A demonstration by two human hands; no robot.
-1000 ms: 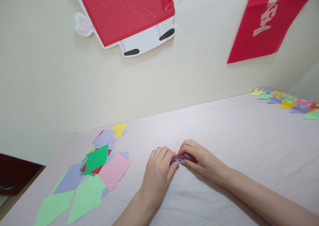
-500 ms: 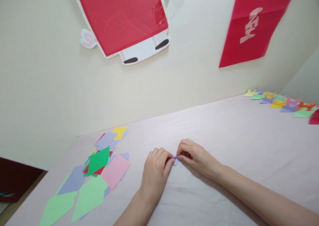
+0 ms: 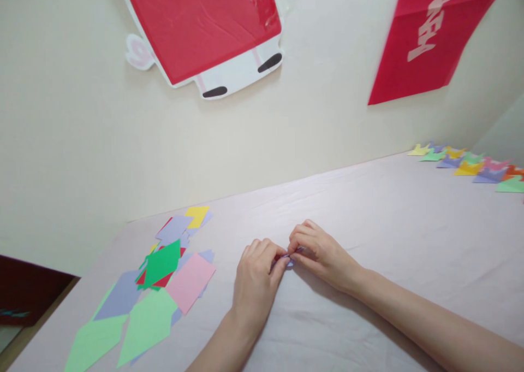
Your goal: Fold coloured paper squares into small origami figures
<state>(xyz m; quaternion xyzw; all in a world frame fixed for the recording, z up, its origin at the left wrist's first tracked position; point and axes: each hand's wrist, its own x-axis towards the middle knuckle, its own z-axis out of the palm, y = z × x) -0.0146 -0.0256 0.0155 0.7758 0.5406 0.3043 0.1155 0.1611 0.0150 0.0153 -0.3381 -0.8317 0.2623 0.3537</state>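
Both my hands meet at the middle of a pale pink table [image 3: 388,241]. My left hand [image 3: 256,282] and my right hand [image 3: 319,254] pinch a small folded piece of purple paper [image 3: 289,260] between their fingertips. Only a sliver of the paper shows; the fingers cover the rest. Both hands rest low on the table surface with fingers curled.
A loose heap of coloured paper sheets [image 3: 159,276], green, pink, purple, red and yellow, lies on the table's left. A row of folded paper shapes [image 3: 470,164] lines the far right edge. Red posters [image 3: 204,22] hang on the cream wall behind.
The purple paper showed as a longer strip between my hands; now it is nearly hidden under my fingertips. My hands have drawn closer together and shifted slightly away from me.
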